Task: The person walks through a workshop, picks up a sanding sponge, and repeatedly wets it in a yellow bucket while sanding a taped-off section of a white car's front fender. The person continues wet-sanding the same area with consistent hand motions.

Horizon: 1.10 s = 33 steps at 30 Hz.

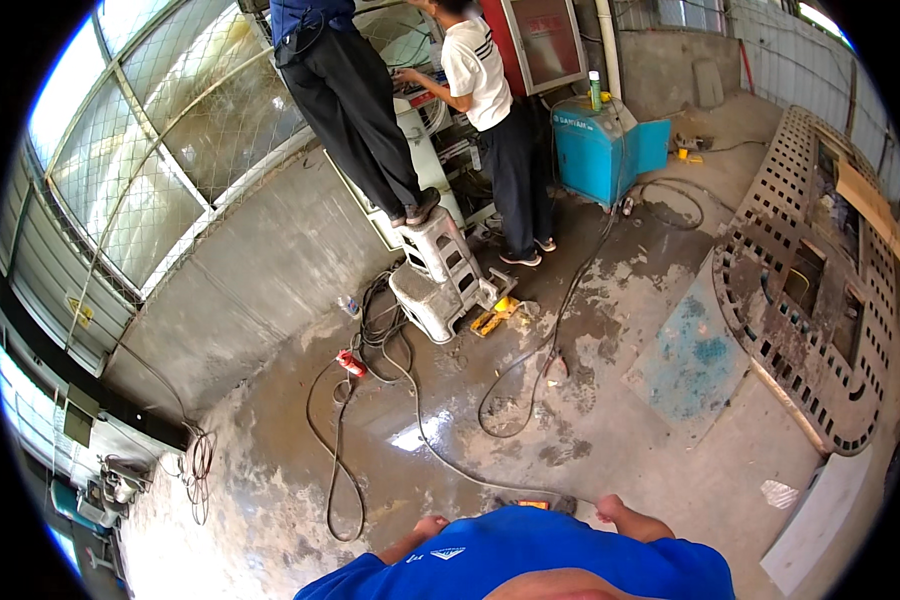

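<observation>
Quick count, 2 hands on the cam wearer: L hand [432, 526] and R hand [610, 508], 1 each side of the blue shirt [540, 550]. Couldn't tell if either was open, closed or gripping smth, both too small and part hidden. 1 orange/black thing [534, 504] lay on the floor between them, part hidden by the shirt, nearer R. Couldn't tell if R touched it.

2 co-workers: 1 in dark trousers [355, 110] up on a grey stool [425, 300] (1 stepped or 2 together, couldn't tell), 1 in a white tee [475, 70] standing on the floor, arm out to the equipment. 1 blue machine [585, 155] w/ 1 spray can [595, 90] on top. On the floor: 1 red thing [350, 363], 1 small bottle [348, 306], 1 yellow tool [490, 320] by the stool, plus looped cables [336, 465], too tangled to count. 1 big slotted plate [770, 290] on the R side, 1 pale strip [820, 525] near it.

Floor [270, 450] was concrete, blotchy, dark and wet-looking mid-room w/ a bright glare spot. Low grey wall [260, 270] on the L, mesh window [230, 100] above, corrugated panels [780, 60] far R.
</observation>
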### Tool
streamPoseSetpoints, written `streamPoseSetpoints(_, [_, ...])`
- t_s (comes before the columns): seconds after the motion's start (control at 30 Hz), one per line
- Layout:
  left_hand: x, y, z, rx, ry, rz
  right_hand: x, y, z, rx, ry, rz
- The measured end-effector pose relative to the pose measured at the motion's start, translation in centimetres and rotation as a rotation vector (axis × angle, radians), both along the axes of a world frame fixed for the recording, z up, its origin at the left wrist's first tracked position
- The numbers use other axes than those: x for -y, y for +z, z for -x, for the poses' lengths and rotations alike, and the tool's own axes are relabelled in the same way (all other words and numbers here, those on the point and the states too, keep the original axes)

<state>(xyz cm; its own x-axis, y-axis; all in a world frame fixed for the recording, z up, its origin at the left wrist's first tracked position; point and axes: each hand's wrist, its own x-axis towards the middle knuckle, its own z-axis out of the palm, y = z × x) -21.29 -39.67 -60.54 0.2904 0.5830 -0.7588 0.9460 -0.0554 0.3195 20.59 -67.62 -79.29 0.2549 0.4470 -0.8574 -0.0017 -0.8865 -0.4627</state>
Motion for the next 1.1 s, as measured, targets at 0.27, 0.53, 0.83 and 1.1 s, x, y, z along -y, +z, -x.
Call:
streamPoseSetpoints(0.27, [-0.5, 1.5, 0.9, -0.025, -0.071, -0.087, 0.8, 3.0, 1.3, 0.191, 0.446, 0.040])
streamPoseSetpoints(0.53, [-4.9, 0.2, 2.9, 0.057, -0.114, -0.075, 0.0, 2.9, 5.4, 0.138, -0.066, -0.001])
streamPoseSetpoints(0.83, [-8.0, -4.6, 14.4, 0.028, -0.106, -0.002, -4.2, 3.7, 17.8, -0.038, -0.304, -0.029])
streamPoseSetpoints(1.1, [-11.9, -6.9, 22.7, -0.112, -0.297, 0.176, -4.2, 8.5, 25.9, -0.001, -0.502, -0.103])
